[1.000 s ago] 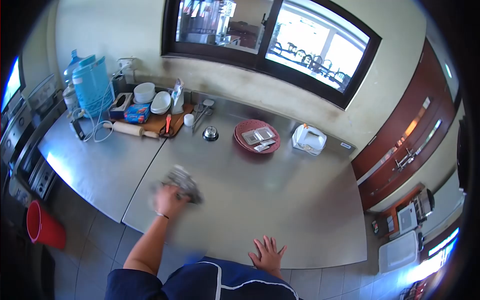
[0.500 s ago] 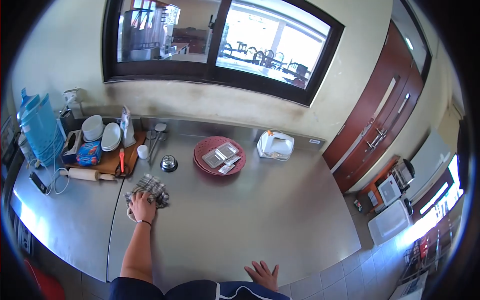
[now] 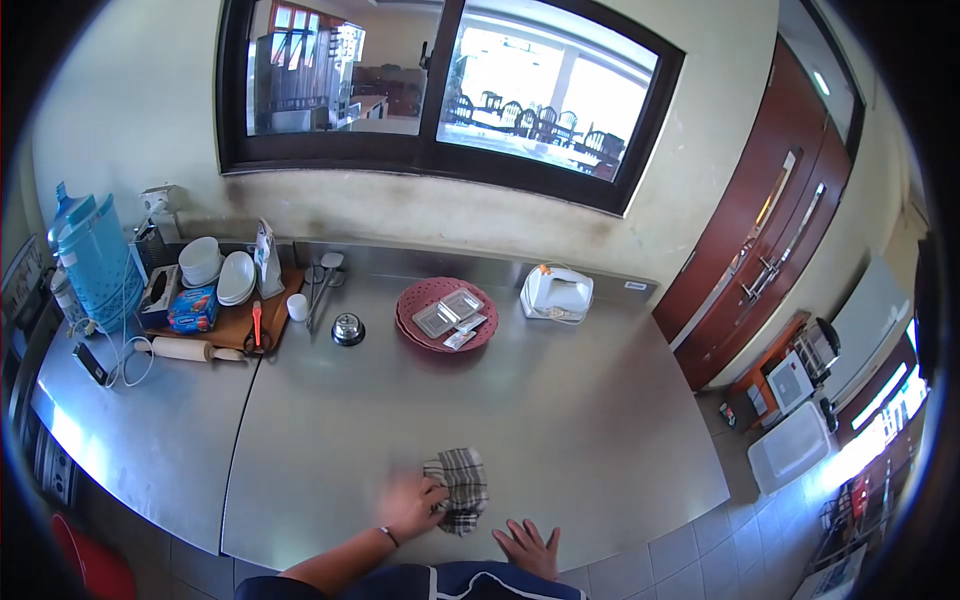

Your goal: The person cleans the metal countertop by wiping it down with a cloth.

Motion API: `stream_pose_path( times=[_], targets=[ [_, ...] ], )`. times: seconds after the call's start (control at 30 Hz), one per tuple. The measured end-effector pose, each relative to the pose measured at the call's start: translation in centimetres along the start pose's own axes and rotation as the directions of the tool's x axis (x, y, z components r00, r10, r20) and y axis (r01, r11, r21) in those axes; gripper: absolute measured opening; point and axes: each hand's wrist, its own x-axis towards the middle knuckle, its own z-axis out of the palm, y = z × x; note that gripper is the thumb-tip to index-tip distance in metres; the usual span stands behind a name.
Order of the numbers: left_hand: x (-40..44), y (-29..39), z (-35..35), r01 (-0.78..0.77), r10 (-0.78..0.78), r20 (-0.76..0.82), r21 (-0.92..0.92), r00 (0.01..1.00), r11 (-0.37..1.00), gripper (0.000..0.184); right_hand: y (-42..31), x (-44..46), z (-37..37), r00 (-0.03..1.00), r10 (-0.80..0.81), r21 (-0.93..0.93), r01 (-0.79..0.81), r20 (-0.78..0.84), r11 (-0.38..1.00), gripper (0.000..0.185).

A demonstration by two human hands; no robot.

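Observation:
A checked cloth (image 3: pixel 462 488) lies on the steel tabletop (image 3: pixel 580 430) near its front edge. My left hand (image 3: pixel 412 505) is at the cloth's left side, its fingers curled onto the fabric; motion smears the back of the hand. To the right of the cloth, my right hand (image 3: pixel 530 547) rests at the front edge of the table with fingers spread and nothing in them.
Along the back stand red woven baskets (image 3: pixel 407 298) with clear plastic boxes, a white hand mixer (image 3: pixel 557 293) and a call bell (image 3: pixel 347 329). At left are a rolling pin (image 3: pixel 190 349), a wooden board (image 3: pixel 275 315) with dishes, and a blue basket (image 3: pixel 98 265).
My left hand and the checked cloth have moved right and toward me, from near the bell to the front of the table. My right hand stays at the edge.

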Motion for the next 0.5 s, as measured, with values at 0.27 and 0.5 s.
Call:
stream_pose_path(
  times=[0.27,0.5],
  targets=[
    [-3.6,-10.1,-3.9,0.615,-0.529,-0.414,0.101,0.741,0.782,0.027,0.3,-0.4,-0.6,1.0,-0.015,0.127,0.011,0.026,0.992,0.065],
    [-5.4,-4.3,-5.7,0.843,-0.737,-0.453,0.065,0.502,0.534,0.042,1.5,0.1,0.2,0.997,-0.034,0.298,0.011,0.07,0.954,0.068]
  ],
)
